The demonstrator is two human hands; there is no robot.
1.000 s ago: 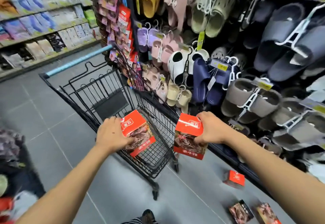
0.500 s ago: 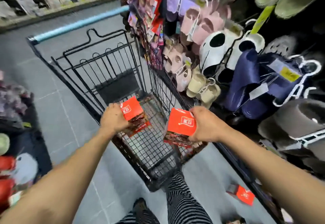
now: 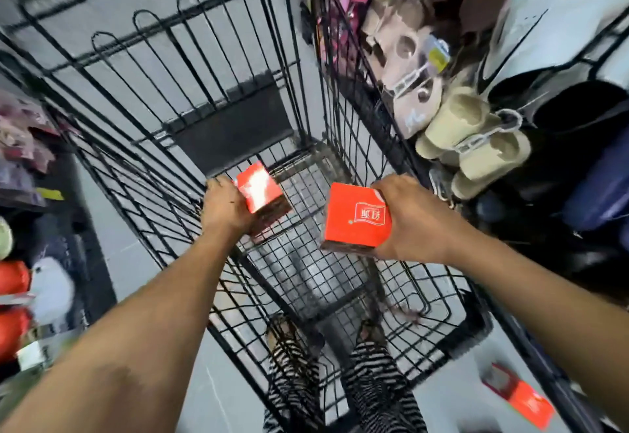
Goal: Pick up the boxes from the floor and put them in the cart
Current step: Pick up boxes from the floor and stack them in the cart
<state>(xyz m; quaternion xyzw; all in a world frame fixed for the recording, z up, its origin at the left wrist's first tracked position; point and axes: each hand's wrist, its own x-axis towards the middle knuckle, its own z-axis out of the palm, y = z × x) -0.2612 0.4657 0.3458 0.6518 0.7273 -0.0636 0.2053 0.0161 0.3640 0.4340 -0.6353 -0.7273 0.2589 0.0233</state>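
Slippers (image 3: 473, 133) are hanging along the shop aisle beside a black wire cart (image 3: 211, 68). Over its mesh bottom, the left hand (image 3: 226, 209) is wrapping its fingers round a red box (image 3: 260, 191), and the right hand (image 3: 408, 220) is clamping a second box (image 3: 355, 216) by its sides. Both are probably light, stiff cardboard, crushable at the corners, so side grips are suiting them. A third box (image 3: 520, 398) is lying on the floor

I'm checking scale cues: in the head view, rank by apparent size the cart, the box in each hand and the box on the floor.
Cart
Right-hand box
Left-hand box and box on the floor: too alike and blurred to rank.
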